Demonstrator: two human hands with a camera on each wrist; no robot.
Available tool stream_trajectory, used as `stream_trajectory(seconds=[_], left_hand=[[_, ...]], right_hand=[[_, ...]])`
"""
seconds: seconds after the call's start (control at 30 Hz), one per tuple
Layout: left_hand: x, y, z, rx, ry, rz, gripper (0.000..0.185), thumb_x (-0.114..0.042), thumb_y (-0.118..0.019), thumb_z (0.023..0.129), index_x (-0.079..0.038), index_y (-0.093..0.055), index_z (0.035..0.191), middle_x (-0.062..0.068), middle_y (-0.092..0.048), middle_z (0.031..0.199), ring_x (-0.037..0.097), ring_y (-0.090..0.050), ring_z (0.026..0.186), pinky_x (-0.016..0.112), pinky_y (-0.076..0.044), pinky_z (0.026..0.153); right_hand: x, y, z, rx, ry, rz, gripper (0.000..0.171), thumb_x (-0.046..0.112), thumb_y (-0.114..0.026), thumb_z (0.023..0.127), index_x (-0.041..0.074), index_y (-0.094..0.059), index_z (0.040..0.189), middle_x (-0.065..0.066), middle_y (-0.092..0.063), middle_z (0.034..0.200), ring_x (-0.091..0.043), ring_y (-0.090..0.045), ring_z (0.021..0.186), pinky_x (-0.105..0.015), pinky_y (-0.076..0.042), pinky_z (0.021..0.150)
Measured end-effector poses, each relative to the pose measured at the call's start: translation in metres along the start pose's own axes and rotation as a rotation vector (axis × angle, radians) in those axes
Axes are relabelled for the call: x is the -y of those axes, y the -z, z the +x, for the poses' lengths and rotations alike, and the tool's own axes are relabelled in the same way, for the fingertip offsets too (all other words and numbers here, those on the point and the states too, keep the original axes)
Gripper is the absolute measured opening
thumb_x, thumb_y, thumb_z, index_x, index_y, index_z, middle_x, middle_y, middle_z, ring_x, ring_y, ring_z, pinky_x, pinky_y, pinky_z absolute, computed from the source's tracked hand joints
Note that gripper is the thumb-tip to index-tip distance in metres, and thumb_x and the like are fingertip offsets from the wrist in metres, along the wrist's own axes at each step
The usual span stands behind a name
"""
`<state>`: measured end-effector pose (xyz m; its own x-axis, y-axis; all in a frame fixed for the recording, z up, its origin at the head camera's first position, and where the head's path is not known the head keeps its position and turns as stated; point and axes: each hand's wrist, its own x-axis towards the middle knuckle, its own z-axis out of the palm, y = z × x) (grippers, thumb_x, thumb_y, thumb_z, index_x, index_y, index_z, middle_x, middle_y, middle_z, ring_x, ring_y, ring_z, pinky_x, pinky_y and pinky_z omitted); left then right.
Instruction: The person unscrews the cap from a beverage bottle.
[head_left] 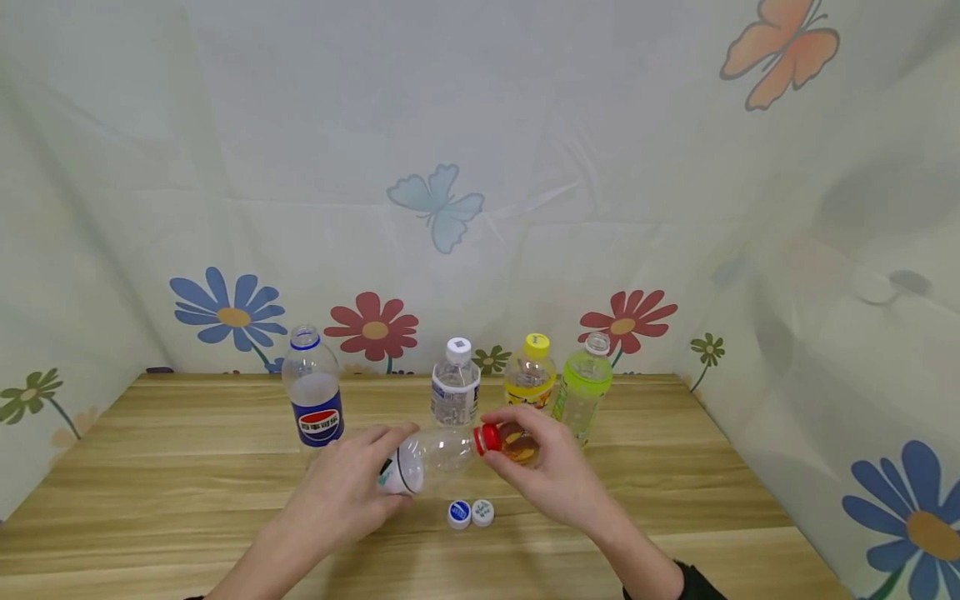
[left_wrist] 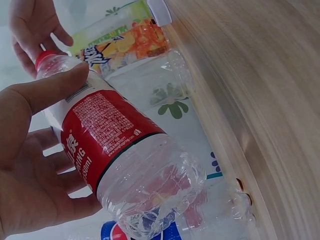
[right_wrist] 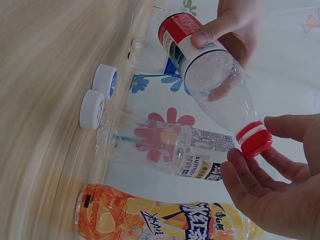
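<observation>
Bottle (head_left: pixel 446 451) (looks empty) in left hand (head_left: pixel 352 475); right hand (head_left: pixel 553 468) pinches red cap (head_left: pixel 491 437).

The btl (head_left: pixel 447 450) is gripped round its middle by the L hand (head_left: pixel 351 473), w/ the thumb laid on the near side & the fingers curled on the far side. The btl's cap end is pinched by the R hand (head_left: pixel 553 468), w/ thumb & fingers bent. The L arm (head_left: pixel 270 552) is stretched in from the btl's near left, the R arm (head_left: pixel 626 542) from its near right.
</observation>
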<state>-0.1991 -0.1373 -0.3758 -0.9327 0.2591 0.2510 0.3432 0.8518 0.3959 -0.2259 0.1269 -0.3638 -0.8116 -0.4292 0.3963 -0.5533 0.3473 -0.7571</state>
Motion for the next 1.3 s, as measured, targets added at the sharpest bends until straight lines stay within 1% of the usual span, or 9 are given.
stream_trajectory(seconds=[0.17,0.3,0.37,0.43,0.6,0.8,0.93,1.1,1.3], left_hand=[[0.0001,0.0000,0.0003,0.003,-0.004,0.001,0.078,-0.025,-0.097,0.070,-0.019,-0.062,0.139,0.006,-0.069,0.124,0.028,-0.067,0.108,0.052,-0.058,0.090],[0.0000,-0.0004,0.0001,0.003,-0.014,0.006,0.077,-0.025,-0.097,0.070,-0.019,-0.062,0.139,0.005,-0.069,0.123,0.027,-0.067,0.105,0.051,-0.058,0.089],[-0.0003,-0.0004,-0.0002,0.002,-0.020,0.006,0.077,-0.024,-0.097,0.070,-0.019,-0.063,0.139,0.005,-0.069,0.122,0.026,-0.067,0.105,0.051,-0.058,0.088],[-0.0004,-0.0005,-0.0005,0.003,-0.023,0.010,0.077,-0.024,-0.097,0.070,-0.019,-0.063,0.139,0.005,-0.069,0.122,0.026,-0.066,0.105,0.051,-0.058,0.089],[-0.0006,-0.0011,-0.0010,0.000,-0.027,0.017,0.077,-0.024,-0.097,0.070,-0.019,-0.063,0.139,0.005,-0.069,0.123,0.027,-0.066,0.107,0.051,-0.058,0.090],[-0.0004,-0.0021,-0.0009,-0.010,-0.033,0.018,0.077,-0.024,-0.097,0.070,-0.019,-0.063,0.138,0.004,-0.069,0.123,0.026,-0.066,0.106,0.050,-0.058,0.089],[-0.0005,-0.0025,-0.0009,-0.010,-0.033,0.017,0.077,-0.024,-0.098,0.069,-0.019,-0.063,0.138,0.004,-0.070,0.123,0.026,-0.067,0.106,0.050,-0.058,0.089],[-0.0007,-0.0025,-0.0006,-0.006,-0.029,0.019,0.077,-0.025,-0.098,0.069,-0.019,-0.063,0.138,0.004,-0.070,0.122,0.026,-0.066,0.106,0.051,-0.058,0.090],[-0.0009,-0.0024,-0.0004,-0.001,-0.023,0.022,0.078,-0.025,-0.098,0.069,-0.019,-0.063,0.139,0.004,-0.069,0.122,0.027,-0.066,0.107,0.052,-0.057,0.091]], right_hand=[[-0.0011,-0.0007,0.0007,0.001,-0.035,0.012,0.034,0.020,-0.073,0.098,0.013,-0.064,0.129,0.002,-0.068,0.115,-0.018,-0.066,0.102,-0.033,-0.060,0.084],[-0.0005,0.0000,0.0009,0.019,-0.094,0.002,0.035,0.032,-0.058,0.106,0.010,-0.063,0.132,-0.003,-0.068,0.114,-0.019,-0.066,0.100,-0.034,-0.059,0.085],[0.0006,0.0009,0.0007,0.036,-0.126,-0.011,0.038,0.036,-0.052,0.109,0.008,-0.063,0.132,-0.004,-0.068,0.113,-0.018,-0.066,0.096,-0.034,-0.059,0.083],[0.0015,0.0014,0.0006,0.048,-0.154,-0.022,0.040,0.039,-0.048,0.110,0.008,-0.064,0.131,-0.003,-0.069,0.109,-0.017,-0.066,0.091,-0.033,-0.059,0.080],[0.0022,0.0013,0.0007,0.045,-0.174,-0.031,0.037,0.040,-0.052,0.108,0.009,-0.067,0.123,0.000,-0.067,0.097,-0.022,-0.064,0.084,-0.031,-0.055,0.070],[0.0013,0.0014,0.0006,0.045,-0.157,-0.037,0.027,0.034,-0.059,0.106,0.011,-0.069,0.117,-0.001,-0.067,0.091,-0.023,-0.063,0.079,-0.029,-0.054,0.066],[0.0003,0.0015,0.0010,0.051,-0.144,-0.047,0.024,0.030,-0.062,0.105,0.010,-0.069,0.117,-0.001,-0.068,0.091,-0.020,-0.063,0.080,-0.030,-0.055,0.068],[0.0003,0.0022,0.0011,0.060,-0.137,-0.047,0.025,0.030,-0.065,0.103,0.011,-0.068,0.120,0.001,-0.067,0.093,-0.018,-0.062,0.083,-0.030,-0.056,0.070],[0.0001,0.0028,0.0007,0.071,-0.114,-0.044,0.026,0.028,-0.067,0.102,0.010,-0.068,0.122,-0.001,-0.067,0.096,-0.019,-0.062,0.083,-0.032,-0.057,0.070]])
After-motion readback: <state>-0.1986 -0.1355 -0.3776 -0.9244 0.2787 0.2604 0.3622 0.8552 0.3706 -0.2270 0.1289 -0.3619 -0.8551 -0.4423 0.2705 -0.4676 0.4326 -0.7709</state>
